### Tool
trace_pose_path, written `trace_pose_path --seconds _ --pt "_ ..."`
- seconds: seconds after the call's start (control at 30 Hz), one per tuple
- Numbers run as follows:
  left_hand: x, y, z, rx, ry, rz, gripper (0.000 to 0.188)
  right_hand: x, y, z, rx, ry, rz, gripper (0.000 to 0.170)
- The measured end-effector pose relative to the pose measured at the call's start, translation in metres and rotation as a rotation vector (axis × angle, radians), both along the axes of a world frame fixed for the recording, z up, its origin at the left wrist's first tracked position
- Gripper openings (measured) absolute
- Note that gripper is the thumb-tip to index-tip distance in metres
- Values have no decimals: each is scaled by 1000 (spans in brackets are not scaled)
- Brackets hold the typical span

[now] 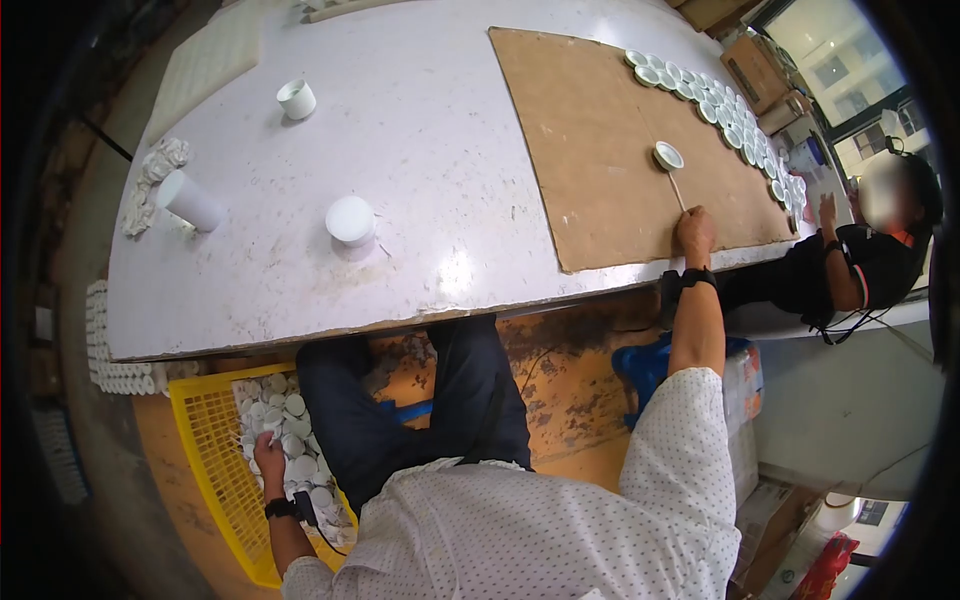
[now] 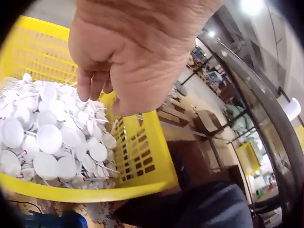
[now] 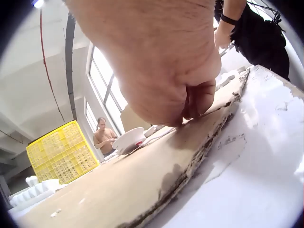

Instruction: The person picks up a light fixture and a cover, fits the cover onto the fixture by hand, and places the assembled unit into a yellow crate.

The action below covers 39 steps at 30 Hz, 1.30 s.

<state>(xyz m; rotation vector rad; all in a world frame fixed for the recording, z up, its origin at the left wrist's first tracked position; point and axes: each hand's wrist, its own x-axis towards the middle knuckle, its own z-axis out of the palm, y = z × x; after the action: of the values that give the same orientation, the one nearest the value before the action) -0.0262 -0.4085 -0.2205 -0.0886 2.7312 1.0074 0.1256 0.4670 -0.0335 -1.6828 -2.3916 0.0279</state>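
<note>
My right hand [image 1: 697, 232] pinches the thin stick of a small round white piece [image 1: 668, 156], shaped like a shallow dish, low over the brown board. In the right wrist view, the white piece [image 3: 129, 141] shows a red spot where it meets its stick. My left hand [image 1: 270, 462] reaches down into a yellow basket [image 2: 147, 156] beside my leg. Many white discs on sticks [image 2: 50, 137] fill this basket. The left fingers [image 2: 97, 83] hang loosely bent over the discs, thumb apart from them, with nothing visible between.
Rows of white pieces [image 1: 715, 105] line the far side of the brown board [image 1: 600, 150]. On the white table stand a round white-topped container [image 1: 350, 220], a white cylinder [image 1: 190, 200] and a cup [image 1: 296, 100]. Another person [image 1: 850, 260] sits at the right.
</note>
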Motion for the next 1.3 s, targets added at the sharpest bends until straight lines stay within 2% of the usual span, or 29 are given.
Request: trace_pose_path --seconds 0.07,0.1,0.13,0.2,0.23,0.3,0.4,0.47,0.6,0.7,0.77,0.87,0.9,0.97,1.0,1.07,1.1,1.17,1.2,1.27,1.3 --pt "-15 36 6 207 -39 65 26 -1 -11 -5 120 19 95 22" --pt "-19 67 32 273 -73 13 27 1 -24 -7 161 162 154 21" --pt "-20 102 63 338 -107 -36 27 2 -38 -8 157 161 158 21" --pt "-20 148 86 467 -143 -77 27 5 -68 -10 87 427 235 22" --pt "-15 172 104 535 -162 -126 27 10 -78 -22 -18 604 272 20" --pt "-8 211 124 627 -183 -279 27 8 -142 -3 -484 936 102 14" --pt "6 256 144 725 -231 -472 29 20 -202 -22 -805 1193 178 9" --pt "15 283 160 781 -318 -536 30 22 -247 -21 -1023 1323 100 10" --pt "23 322 165 962 -420 -620 38 35 -306 -23 -1627 1287 -50 17" --pt "28 345 159 1049 -495 -566 50 35 -339 -29 -1949 1205 28 10" --pt "33 359 155 1090 -508 -492 61 33 -359 -37 -1915 1135 20 8" --pt "34 372 150 1111 -399 -277 64 31 -384 -42 -1862 1040 41 4" --pt "32 372 137 1113 -394 -260 64 30 -390 -44 -1830 998 85 3" --pt "31 372 112 1003 -186 -233 65 30 -398 -47 -1761 904 186 2" --pt "32 369 117 1004 -184 -223 65 30 -402 -48 -1766 893 190 2" --pt "34 361 135 836 4 -152 64 28 -408 -49 -1616 790 392 5" --pt "33 359 134 865 7 -117 67 26 -410 -46 -1615 787 397 5" --pt "31 350 134 886 22 -119 67 16 -411 -35 -1498 516 553 11" --pt "29 343 138 901 31 -125 68 7 -408 -31 -1492 521 563 11" --pt "26 331 146 950 45 -105 67 -19 -396 -22 -1286 693 737 15" --pt "24 325 143 926 59 -109 65 -37 -389 -14 -1186 723 742 15"
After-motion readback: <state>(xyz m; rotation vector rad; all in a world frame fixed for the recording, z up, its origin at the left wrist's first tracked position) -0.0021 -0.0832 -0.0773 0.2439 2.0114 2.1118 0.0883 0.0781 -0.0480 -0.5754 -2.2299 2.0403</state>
